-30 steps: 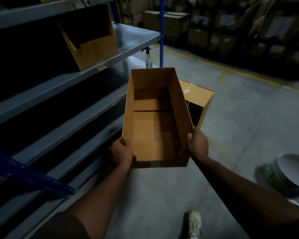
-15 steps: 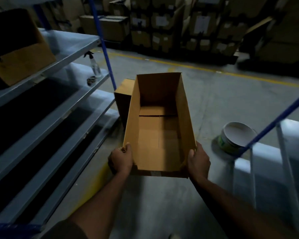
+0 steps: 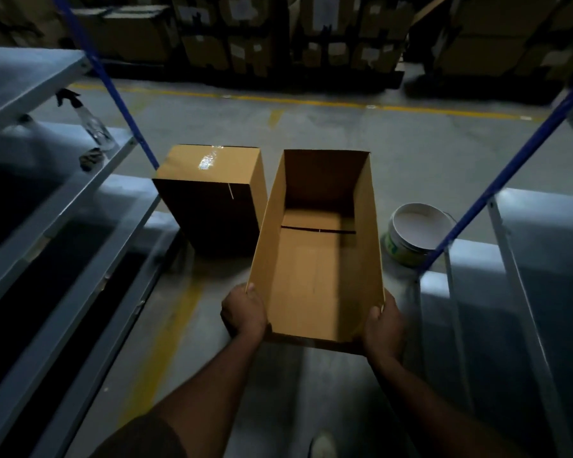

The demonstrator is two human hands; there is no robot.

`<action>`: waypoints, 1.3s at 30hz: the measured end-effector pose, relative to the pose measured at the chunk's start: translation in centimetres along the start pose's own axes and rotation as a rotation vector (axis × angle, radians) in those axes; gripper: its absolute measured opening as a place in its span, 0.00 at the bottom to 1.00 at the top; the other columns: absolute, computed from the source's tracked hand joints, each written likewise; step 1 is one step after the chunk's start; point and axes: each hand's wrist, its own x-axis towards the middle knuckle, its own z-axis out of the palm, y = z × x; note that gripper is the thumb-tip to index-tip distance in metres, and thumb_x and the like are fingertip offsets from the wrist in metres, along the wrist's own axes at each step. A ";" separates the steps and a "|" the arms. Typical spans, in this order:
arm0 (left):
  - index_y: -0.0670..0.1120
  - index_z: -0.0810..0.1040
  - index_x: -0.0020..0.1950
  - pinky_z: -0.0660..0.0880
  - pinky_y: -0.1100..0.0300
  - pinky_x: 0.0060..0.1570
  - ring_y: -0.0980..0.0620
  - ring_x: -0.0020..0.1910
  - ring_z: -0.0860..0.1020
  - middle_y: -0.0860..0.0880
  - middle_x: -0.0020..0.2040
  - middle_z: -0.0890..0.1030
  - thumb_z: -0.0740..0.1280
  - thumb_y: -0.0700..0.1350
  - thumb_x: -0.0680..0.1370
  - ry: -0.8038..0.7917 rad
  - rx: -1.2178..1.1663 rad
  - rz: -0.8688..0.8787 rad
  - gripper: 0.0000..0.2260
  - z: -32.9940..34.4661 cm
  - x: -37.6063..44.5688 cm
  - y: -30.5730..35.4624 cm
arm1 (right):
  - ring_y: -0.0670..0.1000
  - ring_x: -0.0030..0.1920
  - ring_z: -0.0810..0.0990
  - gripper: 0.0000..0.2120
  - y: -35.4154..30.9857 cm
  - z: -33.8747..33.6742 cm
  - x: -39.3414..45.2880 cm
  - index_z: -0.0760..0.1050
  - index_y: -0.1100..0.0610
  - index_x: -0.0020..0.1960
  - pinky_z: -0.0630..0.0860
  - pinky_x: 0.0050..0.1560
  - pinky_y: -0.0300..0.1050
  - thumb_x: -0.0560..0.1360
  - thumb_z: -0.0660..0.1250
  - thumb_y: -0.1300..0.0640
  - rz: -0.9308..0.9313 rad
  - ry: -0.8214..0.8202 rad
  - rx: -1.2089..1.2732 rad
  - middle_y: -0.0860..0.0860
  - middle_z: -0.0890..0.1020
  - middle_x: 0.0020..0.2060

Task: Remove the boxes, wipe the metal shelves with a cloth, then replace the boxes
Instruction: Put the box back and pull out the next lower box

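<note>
I hold an empty open-topped cardboard box out in front of me over the aisle floor. My left hand grips its near left corner and my right hand grips its near right corner. A second cardboard box stands on the floor just left of it, near the blue upright of the left rack. The grey metal shelves run along my left. On one of them stand a spray bottle and a dark crumpled cloth.
Another grey metal rack with a blue post stands on my right. A white bucket sits on the floor beside it. Stacked cartons line the far side beyond a yellow floor line. My shoe shows below.
My view has swung right, away from the left shelves and down the aisle. The held box moved with me and now hangs to the right of the floor box. The right rack came into view.
</note>
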 end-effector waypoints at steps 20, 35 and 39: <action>0.40 0.78 0.41 0.71 0.57 0.39 0.41 0.41 0.79 0.41 0.40 0.81 0.61 0.44 0.81 -0.089 0.017 -0.111 0.13 30.1 5.6 -13.3 | 0.52 0.53 0.77 0.22 23.5 19.5 13.7 0.69 0.55 0.72 0.72 0.53 0.44 0.79 0.57 0.65 0.153 -0.070 0.001 0.57 0.80 0.58; 0.41 0.81 0.51 0.70 0.59 0.42 0.45 0.43 0.78 0.43 0.47 0.83 0.62 0.40 0.80 -0.225 0.113 -0.082 0.08 39.4 8.0 -26.0 | 0.62 0.55 0.79 0.19 35.4 31.0 13.6 0.69 0.60 0.68 0.76 0.56 0.54 0.77 0.63 0.63 0.256 -0.195 -0.183 0.60 0.80 0.58; 0.44 0.82 0.58 0.76 0.57 0.50 0.43 0.50 0.81 0.43 0.52 0.84 0.63 0.38 0.77 -0.372 0.128 -0.175 0.13 39.3 8.6 -27.7 | 0.65 0.57 0.78 0.18 36.1 31.7 13.6 0.67 0.64 0.65 0.75 0.56 0.54 0.78 0.64 0.60 0.381 -0.317 -0.323 0.63 0.78 0.59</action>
